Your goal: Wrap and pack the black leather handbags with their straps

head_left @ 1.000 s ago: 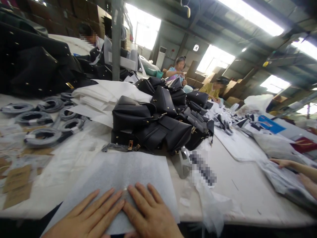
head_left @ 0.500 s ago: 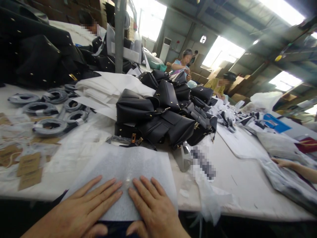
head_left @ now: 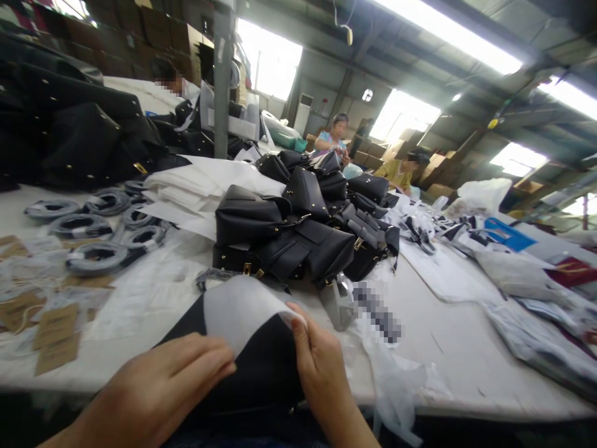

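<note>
A white paper sheet (head_left: 240,311) lies folded over a black leather bag (head_left: 268,367) at the table's front edge. At the sheet's right corner, my right hand (head_left: 321,361) is closed, its thumb on the near side and its fingers behind. My left hand (head_left: 172,379) is closed, fingers pressed together at the sheet's lower corner over the black leather; whatever is under its fingertips is hidden. Just behind the sheet are a gold turn-lock clasp (head_left: 247,269) and a heap of black handbags (head_left: 284,230).
Coiled straps in wrap (head_left: 100,256) and brown card tags (head_left: 58,330) lie at left. White sheets are stacked (head_left: 200,177) beside the bags. A metal post (head_left: 222,81) rises behind. Clear plastic (head_left: 396,386) hangs over the front edge at right. Other people work farther back.
Both hands were spread flat on the sheet and have now closed. The right hand has lifted the sheet's right side, and black leather shows on both sides of it. The view has tilted upward slightly.
</note>
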Available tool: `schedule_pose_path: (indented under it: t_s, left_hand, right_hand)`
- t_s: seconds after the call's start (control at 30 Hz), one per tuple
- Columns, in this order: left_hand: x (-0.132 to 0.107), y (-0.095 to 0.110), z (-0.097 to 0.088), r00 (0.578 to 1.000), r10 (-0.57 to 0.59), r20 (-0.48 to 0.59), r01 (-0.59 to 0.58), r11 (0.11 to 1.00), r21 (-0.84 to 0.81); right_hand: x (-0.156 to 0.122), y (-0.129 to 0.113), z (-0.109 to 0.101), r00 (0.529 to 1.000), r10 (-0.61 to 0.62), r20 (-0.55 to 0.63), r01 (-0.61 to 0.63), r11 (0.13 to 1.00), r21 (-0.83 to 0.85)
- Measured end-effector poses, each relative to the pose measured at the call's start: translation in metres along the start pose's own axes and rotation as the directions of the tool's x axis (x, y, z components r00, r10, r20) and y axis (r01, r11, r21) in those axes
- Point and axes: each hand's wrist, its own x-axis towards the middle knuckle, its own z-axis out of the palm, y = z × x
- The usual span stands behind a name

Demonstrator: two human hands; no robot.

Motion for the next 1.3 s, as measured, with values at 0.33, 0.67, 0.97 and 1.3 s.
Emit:
schedule_pose_path:
  t_s: [0.33,0.67,0.97,1.3]
  left_hand:
    - [0.039,-0.041,0.021,0.802,-0.266,0.534,0.412,0.895,-0.172]
    - [0.044,-0.041,0.026,0.788,-0.092,0.609,0.313,0.912,-0.266]
    - [0.058,-0.056,0.02,0.766,0.216,0.605,0.076,0.904,-0.42]
    - [0.067,-0.057,0.024,0.722,0.363,0.589,-0.084,0.891,-0.445]
  right_hand:
    - [0.003,0.009,0.0,0.99,0.102,-0.094,-0.095,0.993,0.072]
    - [0.017,-0.001,-0.01,0.981,0.102,-0.165,-0.095,0.994,0.048]
    - [0.013,-0.002,-0.003,0.998,-0.002,-0.056,0.006,0.998,0.06]
    - [0.012,0.0,0.001,0.999,-0.034,-0.005,0.034,0.999,-0.016]
